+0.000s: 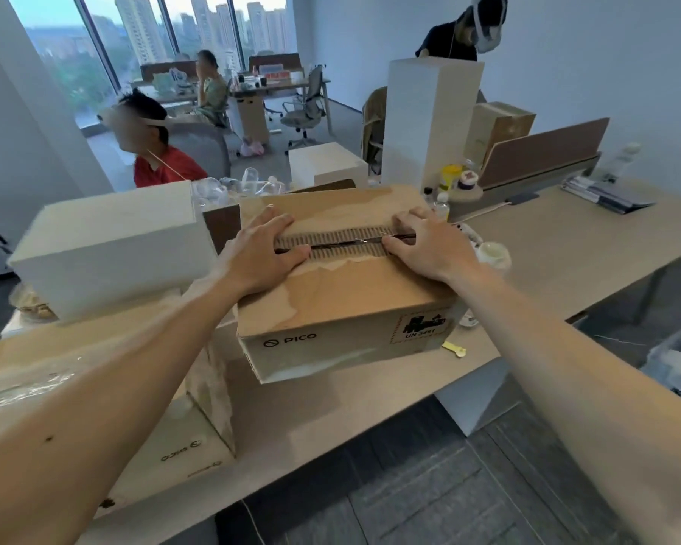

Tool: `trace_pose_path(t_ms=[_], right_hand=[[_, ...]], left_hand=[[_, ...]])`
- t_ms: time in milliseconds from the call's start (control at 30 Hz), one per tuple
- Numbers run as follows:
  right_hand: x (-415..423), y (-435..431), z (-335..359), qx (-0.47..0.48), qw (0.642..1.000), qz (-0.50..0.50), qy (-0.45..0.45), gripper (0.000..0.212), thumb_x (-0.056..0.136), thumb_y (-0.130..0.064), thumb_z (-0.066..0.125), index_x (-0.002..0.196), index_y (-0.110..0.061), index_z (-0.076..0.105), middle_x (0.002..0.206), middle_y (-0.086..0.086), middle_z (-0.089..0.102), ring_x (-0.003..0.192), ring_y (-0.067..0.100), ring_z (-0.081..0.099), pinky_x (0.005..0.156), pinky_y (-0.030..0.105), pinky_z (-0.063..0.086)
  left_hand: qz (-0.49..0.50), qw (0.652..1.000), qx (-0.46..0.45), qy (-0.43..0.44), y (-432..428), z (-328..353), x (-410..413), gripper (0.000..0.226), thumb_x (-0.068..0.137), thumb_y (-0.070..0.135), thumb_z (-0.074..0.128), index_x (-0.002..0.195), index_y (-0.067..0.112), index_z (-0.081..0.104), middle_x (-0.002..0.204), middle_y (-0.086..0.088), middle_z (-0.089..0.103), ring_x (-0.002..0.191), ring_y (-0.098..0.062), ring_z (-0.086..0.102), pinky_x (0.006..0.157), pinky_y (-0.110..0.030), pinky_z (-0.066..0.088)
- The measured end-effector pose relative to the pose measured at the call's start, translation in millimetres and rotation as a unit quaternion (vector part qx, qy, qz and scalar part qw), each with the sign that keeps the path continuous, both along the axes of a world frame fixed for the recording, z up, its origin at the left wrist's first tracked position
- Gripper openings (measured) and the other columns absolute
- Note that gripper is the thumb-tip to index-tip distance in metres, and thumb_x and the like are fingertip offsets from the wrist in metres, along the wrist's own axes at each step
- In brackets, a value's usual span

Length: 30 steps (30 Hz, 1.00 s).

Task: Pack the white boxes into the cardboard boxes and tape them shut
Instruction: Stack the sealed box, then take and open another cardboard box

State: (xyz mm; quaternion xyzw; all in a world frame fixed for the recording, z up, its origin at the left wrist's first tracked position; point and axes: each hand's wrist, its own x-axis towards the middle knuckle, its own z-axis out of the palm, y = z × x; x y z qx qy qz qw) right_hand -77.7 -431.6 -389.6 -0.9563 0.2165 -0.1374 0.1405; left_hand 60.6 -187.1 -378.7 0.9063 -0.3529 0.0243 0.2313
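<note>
A cardboard box [343,304] marked PICO stands on the table with its top flaps closed; a dark seam runs across the torn top. My left hand [264,249] lies flat on the left end of the seam with straight fingers. My right hand [421,241] presses the right end, its fingertips bent onto the flaps. A white box [111,249] sits on another cardboard box [95,371] at the left, which has clear tape on top. More white boxes stand behind: a tall one [425,123] and a low one [327,167].
The table [567,249] extends right with papers [606,194], a tape roll [492,253] and small bottles [441,206]. A yellow tool [455,350] lies by the box's front corner. A person in red [158,159] sits behind left; another stands behind the tall box.
</note>
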Motion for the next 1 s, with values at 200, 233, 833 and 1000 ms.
trace_pose_path(t_ms=[200, 233, 833, 1000], right_hand=[[12.7, -64.2, -48.2, 0.044, 0.998, 0.020, 0.040, 0.065, 0.094, -0.059, 0.048, 0.149, -0.028, 0.037, 0.162, 0.000, 0.023, 0.148, 0.025, 0.022, 0.116, 0.050, 0.026], [15.2, -67.6, -57.1, 0.048, 0.997, 0.025, 0.047, 0.065, 0.094, -0.058, 0.048, 0.150, -0.028, 0.036, 0.162, -0.001, 0.022, 0.148, 0.024, 0.022, 0.115, 0.048, 0.027], [104.3, -91.7, -219.1, 0.118, 0.960, 0.105, 0.231, 0.064, 0.096, -0.059, 0.042, 0.153, -0.035, 0.024, 0.164, -0.014, 0.002, 0.145, 0.024, 0.029, 0.108, 0.044, 0.040], [120.5, -97.7, -244.8, 0.135, 0.951, 0.107, 0.257, 0.062, 0.097, -0.056, 0.041, 0.152, -0.035, 0.024, 0.164, -0.014, 0.000, 0.142, 0.029, 0.033, 0.108, 0.046, 0.040]], left_hand=[[0.039, 0.998, -0.003, 0.049, -58.8, -51.5, -5.9, 0.065, 0.091, 0.050, 0.061, 0.148, 0.028, 0.040, 0.164, 0.002, 0.017, 0.144, -0.030, 0.031, 0.114, -0.046, 0.026], [0.044, 0.997, -0.003, 0.058, -61.4, -61.0, -6.0, 0.065, 0.090, 0.050, 0.062, 0.148, 0.028, 0.040, 0.164, 0.002, 0.017, 0.144, -0.030, 0.031, 0.114, -0.045, 0.026], [0.106, 0.968, -0.014, 0.227, -65.7, -243.7, 49.8, 0.068, 0.090, 0.052, 0.061, 0.150, 0.033, 0.035, 0.165, 0.010, 0.007, 0.151, -0.013, 0.010, 0.120, -0.045, 0.023], [0.110, 0.956, -0.004, 0.271, -73.1, -273.0, 67.7, 0.070, 0.091, 0.052, 0.060, 0.151, 0.029, 0.034, 0.164, 0.012, 0.001, 0.150, -0.010, 0.007, 0.118, -0.044, 0.025]])
